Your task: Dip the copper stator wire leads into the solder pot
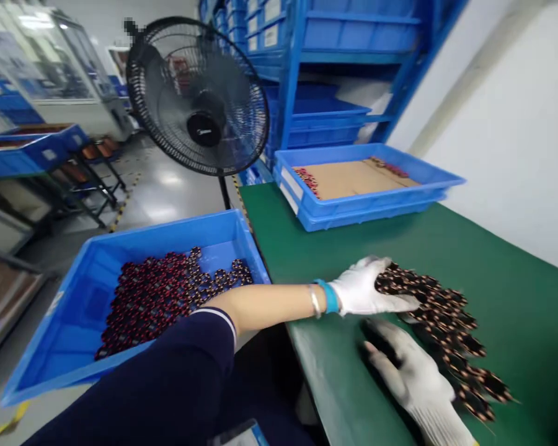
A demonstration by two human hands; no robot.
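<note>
My left hand (369,288), in a white glove, reaches across the green table with thumb and fingers around the near end of a cluster of small wound motor cores (439,310). These are black, ring-like pieces with copper-coloured windings, packed in a slanting band. Just below it, my right hand (413,365), also gloved, is low over the table beside the band's lower side. Motion blurs it; its thumb and forefinger look apart, with a dark patch between them that may be shadow. More such cores (167,291), many of them reddish, lie in the blue bin (88,297) on the left.
A stack of shallow blue trays (353,207) stands at the table's back, the top one holding cardboard and some cores. A black pedestal fan (204,124) is beyond the bin. Blue shelving (291,80) with bins rises behind; a white wall (516,142) borders the right.
</note>
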